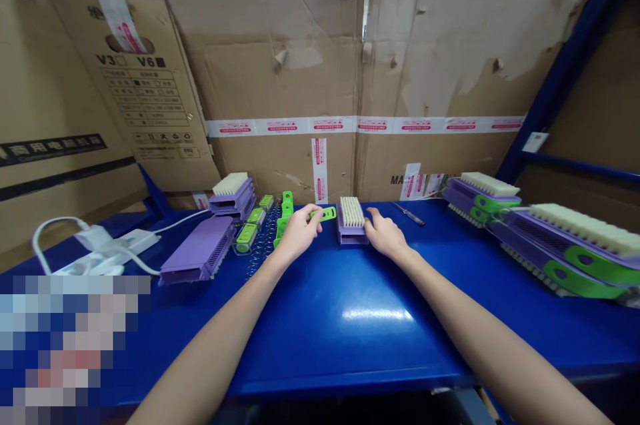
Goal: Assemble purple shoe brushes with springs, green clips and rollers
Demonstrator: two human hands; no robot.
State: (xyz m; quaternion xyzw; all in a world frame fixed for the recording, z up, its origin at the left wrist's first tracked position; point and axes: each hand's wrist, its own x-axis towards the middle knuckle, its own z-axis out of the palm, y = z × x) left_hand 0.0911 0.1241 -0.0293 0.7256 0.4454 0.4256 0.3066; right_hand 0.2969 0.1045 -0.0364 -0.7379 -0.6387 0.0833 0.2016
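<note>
A slim green plastic piece [327, 213] with slots is pinched in my left hand [300, 231], just left of a small purple brush block [353, 236]. The block lies on the blue table with its cream bristles [351, 211] facing up and a hollow end toward me. Against its right side, my right hand [386, 235] grips it with thumb and forefinger; the other fingers are partly hidden. Close behind my left hand stand more green plastic pieces [287, 201] in a row, beside several small clear-and-green parts [247, 235] and a pile of metal springs or wires [263, 231].
To the left lie purple brush blocks [200, 248] and a white power strip [100, 255] with cables. Purple-and-green brushes [575, 251] are stacked at the right. A thin screwdriver-like tool [410, 214] lies near the back. Cardboard sheets [280, 78] wall off the rear.
</note>
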